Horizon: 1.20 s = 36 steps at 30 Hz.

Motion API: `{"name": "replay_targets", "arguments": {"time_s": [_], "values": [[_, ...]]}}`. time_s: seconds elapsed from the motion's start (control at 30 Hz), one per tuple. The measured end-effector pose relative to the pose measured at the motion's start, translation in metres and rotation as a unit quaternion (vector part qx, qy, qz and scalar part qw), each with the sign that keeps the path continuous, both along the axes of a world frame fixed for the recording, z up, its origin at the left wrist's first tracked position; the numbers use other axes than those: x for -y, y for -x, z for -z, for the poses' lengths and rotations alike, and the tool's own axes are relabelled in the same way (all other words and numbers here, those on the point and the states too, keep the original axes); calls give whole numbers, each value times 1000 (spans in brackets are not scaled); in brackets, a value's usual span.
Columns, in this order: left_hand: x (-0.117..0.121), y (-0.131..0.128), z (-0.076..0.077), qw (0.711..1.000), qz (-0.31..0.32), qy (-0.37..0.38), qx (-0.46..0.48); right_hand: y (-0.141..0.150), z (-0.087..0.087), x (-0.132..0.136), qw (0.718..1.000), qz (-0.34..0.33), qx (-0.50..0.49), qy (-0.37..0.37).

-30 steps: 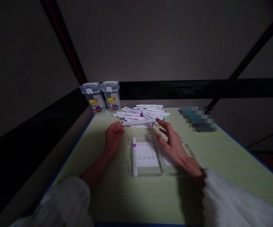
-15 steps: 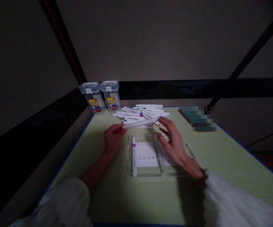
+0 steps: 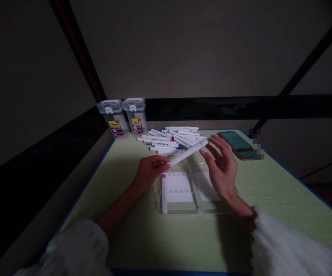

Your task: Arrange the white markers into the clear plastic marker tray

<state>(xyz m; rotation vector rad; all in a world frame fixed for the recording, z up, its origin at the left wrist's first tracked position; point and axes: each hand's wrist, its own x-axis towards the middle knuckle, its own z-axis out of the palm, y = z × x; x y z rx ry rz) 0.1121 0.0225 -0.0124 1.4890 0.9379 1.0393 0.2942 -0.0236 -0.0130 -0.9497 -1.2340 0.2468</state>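
A white marker (image 3: 187,151) is held slantwise above the table, its right end higher. My left hand (image 3: 147,174) pinches the lower left end between thumb and fingers. At the upper right end my right hand (image 3: 224,168) has its fingertips on the marker, with the thumb just below. Beneath both hands lies an opened clear plastic case (image 3: 180,209) with white slotted inserts. One marker with a purple band (image 3: 164,195) stands lengthwise along the left side of the case. The right half of the case is partly hidden by my right hand.
Several loose white markers (image 3: 166,138) with coloured ends lie piled behind the case. Two lidded clear containers (image 3: 113,119) with yellow labels stand at the back left corner. A phone (image 3: 235,142) lies at the back right, partly pixelated. Walls border the table (image 3: 166,245).
The marker has moved right and tilted more steeply. My left hand has come right and nearer the case, and my right hand has shifted right with the marker's far end.
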Motion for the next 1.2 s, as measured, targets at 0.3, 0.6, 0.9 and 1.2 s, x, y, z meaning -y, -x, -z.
{"name": "replay_targets", "arguments": {"time_s": [0.3, 0.6, 0.9, 1.2], "values": [[17, -7, -5, 994, 104, 31, -32, 4, 5, 2, 992, -64, -73, 77], [23, -7, -6, 985, 157, 49, -57, 10, 5, 6, 981, -119, -78, 130], [25, -8, -2, 978, 195, 43, -60, 19, 1, 15, 969, -173, -14, 174], [16, -6, -3, 982, 181, 50, -15, 21, -2, 17, 961, -175, -20, 211]]}}
